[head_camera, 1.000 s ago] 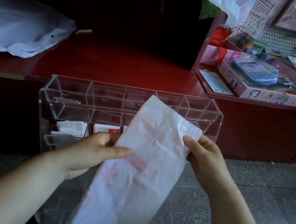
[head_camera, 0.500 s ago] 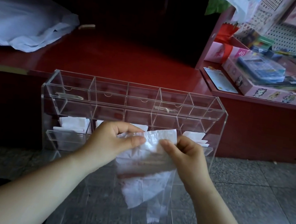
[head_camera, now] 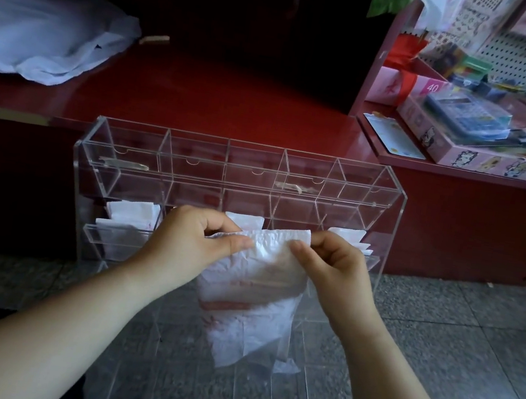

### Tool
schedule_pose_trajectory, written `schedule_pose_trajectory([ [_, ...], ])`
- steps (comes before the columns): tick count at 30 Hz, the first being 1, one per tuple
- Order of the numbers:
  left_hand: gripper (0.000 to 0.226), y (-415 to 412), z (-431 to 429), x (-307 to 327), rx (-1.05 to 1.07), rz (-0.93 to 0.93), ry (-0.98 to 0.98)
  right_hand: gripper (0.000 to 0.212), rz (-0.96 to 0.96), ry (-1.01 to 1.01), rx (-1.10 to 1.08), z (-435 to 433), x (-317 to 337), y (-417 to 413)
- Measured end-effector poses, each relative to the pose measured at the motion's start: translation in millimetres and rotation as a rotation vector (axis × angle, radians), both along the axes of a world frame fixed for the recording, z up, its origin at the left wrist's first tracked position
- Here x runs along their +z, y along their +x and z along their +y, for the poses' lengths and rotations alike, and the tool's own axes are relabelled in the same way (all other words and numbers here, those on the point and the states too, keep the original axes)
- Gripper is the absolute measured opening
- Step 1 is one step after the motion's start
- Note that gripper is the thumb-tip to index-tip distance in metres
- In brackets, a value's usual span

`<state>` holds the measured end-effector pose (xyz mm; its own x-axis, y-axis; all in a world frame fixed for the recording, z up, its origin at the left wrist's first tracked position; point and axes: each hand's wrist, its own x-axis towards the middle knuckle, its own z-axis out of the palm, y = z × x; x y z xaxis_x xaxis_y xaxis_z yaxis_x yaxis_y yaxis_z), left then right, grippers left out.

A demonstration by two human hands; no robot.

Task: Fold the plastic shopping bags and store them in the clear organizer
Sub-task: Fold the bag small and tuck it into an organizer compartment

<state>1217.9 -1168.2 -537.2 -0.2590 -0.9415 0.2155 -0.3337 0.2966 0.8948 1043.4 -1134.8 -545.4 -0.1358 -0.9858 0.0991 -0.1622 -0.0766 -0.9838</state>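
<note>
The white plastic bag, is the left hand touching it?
Touching. The head view shows the left hand pinching the white plastic bag at its top edge.

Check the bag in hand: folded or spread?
Partly folded: left hand and right hand pinch the bag at its doubled top; the tail hangs loose.

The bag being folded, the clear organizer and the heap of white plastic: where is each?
plastic bag [head_camera: 257, 285], head view, its crumpled middle.
clear organizer [head_camera: 192, 168], head view, front wall of its top row.
heap of white plastic [head_camera: 42, 36], head view, middle of the heap.
</note>
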Motion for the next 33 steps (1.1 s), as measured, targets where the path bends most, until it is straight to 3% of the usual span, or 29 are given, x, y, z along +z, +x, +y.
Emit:
schedule_pose_trajectory([
  [8, 0.021, 2, 0, 4, 0.012, -0.012, -0.003, 0.027, 0.046, -0.037, -0.033, 1, 0, -2],
  [12, 0.019, 3, 2, 7, -0.022, -0.026, -0.025, 0.012, -0.023, -0.027, 0.052, 2, 1, -1],
  [18, 0.015, 3, 4, 7, -0.058, -0.025, 0.029, 0.028, 0.073, -0.036, -0.007, 2, 2, 4],
  [22, 0.031, 7, -7, 3, 0.003, 0.175, 0.199, 0.024, -0.06, -0.04, -0.097, 0, 6, -7],
  [24, 0.02, 8, -10, 3, 0.039, 0.319, 0.242, 0.024, -0.079, -0.035, -0.102, 0, 6, -8],
  [26, 0.019, 7, -9, 3, 0.057, 0.326, 0.194, 0.025, -0.088, -0.043, -0.098, 1, 7, -8],
  [28, 0.031, 6, -7, 3, 0.09, 0.23, 0.081, 0.024, -0.08, -0.072, -0.096, 0, 7, -10],
  [31, 0.033, 4, -1, 6, 0.043, 0.109, -0.018, 0.008, 0.097, -0.184, -0.076, -1, 5, -12],
  [33, 0.036, 0, 3, 4, -0.024, 0.052, -0.053, 0.024, 0.392, -0.282, -0.074, 0, 2, -8],
])
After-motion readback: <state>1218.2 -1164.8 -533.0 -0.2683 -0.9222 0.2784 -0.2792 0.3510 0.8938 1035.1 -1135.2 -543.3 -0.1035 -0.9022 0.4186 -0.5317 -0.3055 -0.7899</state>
